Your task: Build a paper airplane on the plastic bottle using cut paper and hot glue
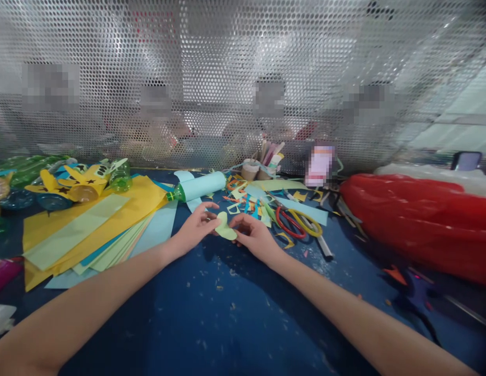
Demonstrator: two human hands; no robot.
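Observation:
Between my two hands is a small light green paper cutout with rounded lobes, just above the blue table. My left hand pinches its left side between thumb and fingers. On the opposite side, my right hand grips the lower right edge. Behind my left hand lies a green plastic bottle wrapped in light blue paper, its neck pointing left. Paper scraps in several colours are heaped just beyond my right hand.
Coloured paper sheets spread at left, near bottle pieces with yellow paper shapes. Red-handled and yellow-handled scissors lie at right, before a red plastic bag. A glue gun rests at far right. Perforated metal stands behind.

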